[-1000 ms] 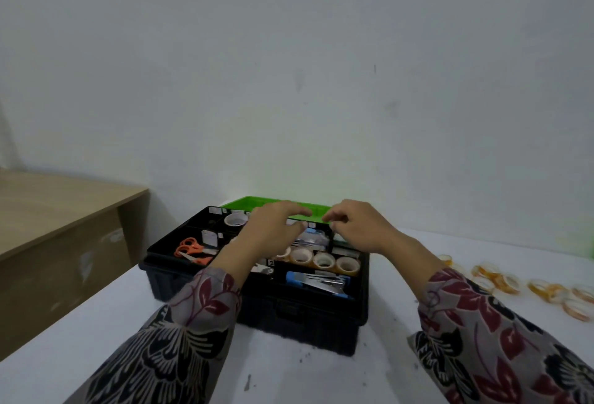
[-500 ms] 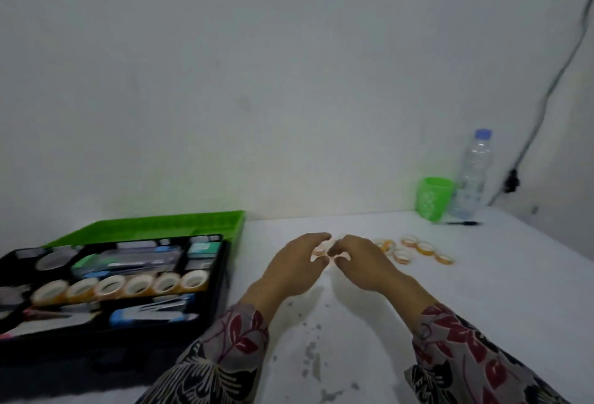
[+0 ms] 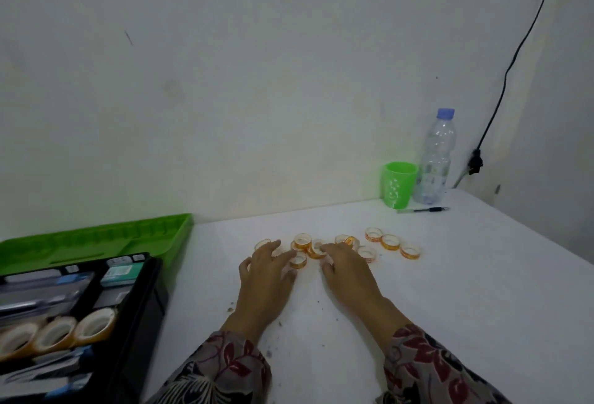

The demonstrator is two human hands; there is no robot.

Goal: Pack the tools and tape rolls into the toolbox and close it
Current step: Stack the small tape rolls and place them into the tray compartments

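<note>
A pale, scuffed wall (image 3: pixel 257 82) backs a white table (image 3: pixel 450 307) speckled with dirt near the front edge. At the near left stands the open black toolbox (image 3: pixel 141 307), its green lid (image 3: pixel 96 236) tipped back toward the wall, tools and a row of bigger rolls (image 3: pixel 96 326) in its tray. At the far right corner a clear bottle (image 3: pixel 437 159) stands just beside a green cup (image 3: pixel 398 185), under a black cable (image 3: pixel 514 59). Mid-table, the left hand (image 3: pixel 265 281) lies palm down, its fingers (image 3: pixel 283 257) spread and relaxed, tips among the small orange tape rolls (image 3: pixel 390 242) scattered just beyond. The right hand (image 3: pixel 350 275) bends its fingers (image 3: pixel 331 251) over the cluster; I cannot tell whether they grasp one. A pen (image 3: pixel 424 210) lies before the cup.
</note>
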